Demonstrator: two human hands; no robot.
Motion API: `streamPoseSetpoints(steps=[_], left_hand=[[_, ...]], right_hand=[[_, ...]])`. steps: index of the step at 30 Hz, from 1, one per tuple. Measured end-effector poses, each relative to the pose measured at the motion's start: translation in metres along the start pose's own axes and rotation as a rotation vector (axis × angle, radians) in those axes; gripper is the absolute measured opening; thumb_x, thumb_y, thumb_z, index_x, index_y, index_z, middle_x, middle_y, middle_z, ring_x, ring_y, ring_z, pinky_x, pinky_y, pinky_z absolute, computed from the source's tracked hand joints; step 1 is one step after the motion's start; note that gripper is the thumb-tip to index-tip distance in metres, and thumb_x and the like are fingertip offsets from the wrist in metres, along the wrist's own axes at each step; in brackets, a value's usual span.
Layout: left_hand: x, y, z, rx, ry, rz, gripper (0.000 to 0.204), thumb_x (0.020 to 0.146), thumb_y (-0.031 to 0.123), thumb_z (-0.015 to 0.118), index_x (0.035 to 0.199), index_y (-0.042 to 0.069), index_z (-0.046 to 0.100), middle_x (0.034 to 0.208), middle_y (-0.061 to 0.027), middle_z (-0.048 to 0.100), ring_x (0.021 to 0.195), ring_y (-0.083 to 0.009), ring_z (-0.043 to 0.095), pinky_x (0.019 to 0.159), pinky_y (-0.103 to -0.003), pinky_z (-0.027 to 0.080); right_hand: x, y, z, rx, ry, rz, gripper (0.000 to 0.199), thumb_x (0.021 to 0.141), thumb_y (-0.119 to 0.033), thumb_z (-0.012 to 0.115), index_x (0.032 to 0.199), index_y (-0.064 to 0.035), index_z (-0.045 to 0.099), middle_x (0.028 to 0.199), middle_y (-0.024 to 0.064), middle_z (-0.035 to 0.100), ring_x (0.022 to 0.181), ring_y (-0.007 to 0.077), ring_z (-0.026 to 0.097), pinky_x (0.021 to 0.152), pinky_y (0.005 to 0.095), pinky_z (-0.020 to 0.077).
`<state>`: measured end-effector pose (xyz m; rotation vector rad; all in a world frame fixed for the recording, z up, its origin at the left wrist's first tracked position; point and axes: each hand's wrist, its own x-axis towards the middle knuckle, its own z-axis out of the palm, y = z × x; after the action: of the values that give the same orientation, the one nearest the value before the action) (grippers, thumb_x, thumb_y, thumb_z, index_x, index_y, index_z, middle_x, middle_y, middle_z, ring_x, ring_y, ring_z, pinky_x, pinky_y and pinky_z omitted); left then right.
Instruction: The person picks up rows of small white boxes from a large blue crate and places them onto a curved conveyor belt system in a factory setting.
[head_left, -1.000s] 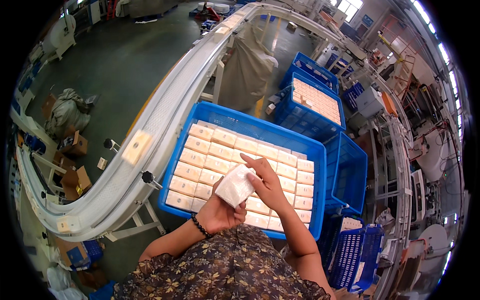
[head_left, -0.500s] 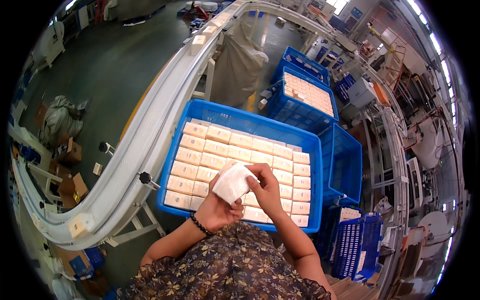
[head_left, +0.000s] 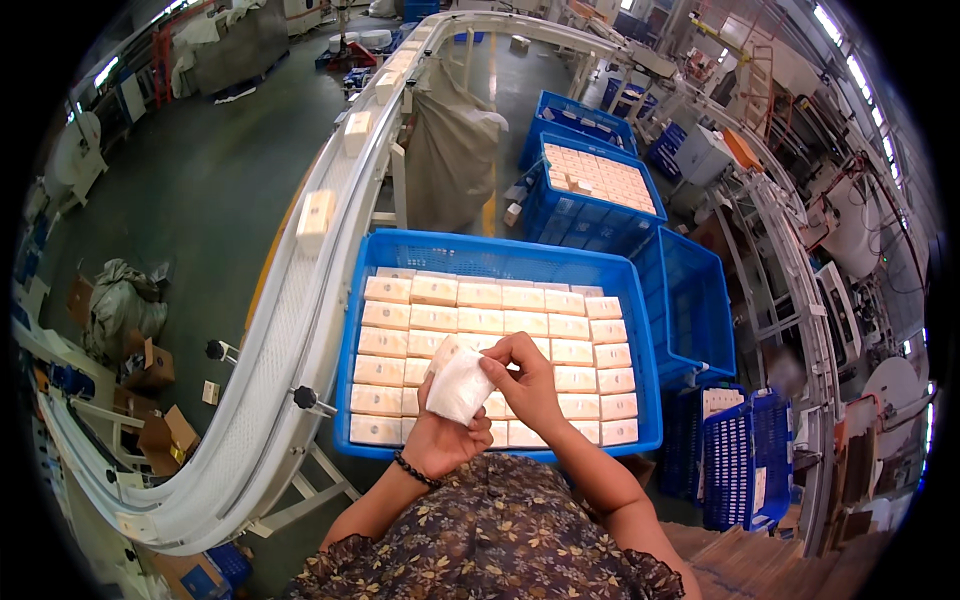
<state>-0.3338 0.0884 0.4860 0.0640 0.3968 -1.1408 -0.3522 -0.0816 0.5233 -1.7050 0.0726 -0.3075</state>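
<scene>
My left hand (head_left: 442,440) is wrapped round the lower side of a white, soft-looking wrapped packet (head_left: 460,385), which I hold tilted over a blue crate (head_left: 500,246). With thumb and fingers pinched, my right hand (head_left: 525,378) grips the packet's upper right edge. The packet's far end is cream like the packs below; its near face is plain white. In the crate, cream-coloured packs (head_left: 481,296) lie in tight rows, and my hands hide some of the middle ones.
A curved white conveyor (head_left: 290,330) runs along the left, carrying several packs (head_left: 316,214). Beyond the crate stands another blue crate (head_left: 600,215) full of packs. Blue crates (head_left: 690,300) also stand at the right, above a basket (head_left: 745,455). Open cardboard boxes (head_left: 166,440) lie at the far left.
The view has shifted, so the crate sits lower. Packs on the conveyor have moved closer along the belt. Both hands still hold the packet, my right fingers now higher on its edge.
</scene>
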Motion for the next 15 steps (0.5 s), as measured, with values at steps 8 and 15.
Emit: streamPoseSetpoints(steps=[8,15], left_hand=[[-0.012,0.018,0.006,0.563,0.153,0.444,0.069,0.091,0.054,0.064,0.144,0.016,0.040,0.130,-0.0070,0.056,0.117,-0.0258,0.056,0.093,-0.042,0.052],[-0.025,0.042,-0.045,1.493,0.252,0.697,0.089,0.075,0.010,0.084,0.151,0.011,0.039,0.136,-0.0125,0.056,0.129,-0.0234,0.051,0.102,-0.036,0.046]], right_hand=[[-0.005,0.048,-0.010,0.059,-0.054,0.131,0.015,0.098,-0.013,0.061,0.096,0.0003,0.067,0.091,0.0063,0.062,0.085,0.0144,0.061,0.076,0.0291,0.0523],[-0.014,0.062,-0.024,-0.273,-0.300,0.045,0.094,0.080,-0.014,0.082,0.154,-0.0134,0.025,0.156,0.0125,0.031,0.141,0.0306,0.038,0.106,0.0497,0.0441]])
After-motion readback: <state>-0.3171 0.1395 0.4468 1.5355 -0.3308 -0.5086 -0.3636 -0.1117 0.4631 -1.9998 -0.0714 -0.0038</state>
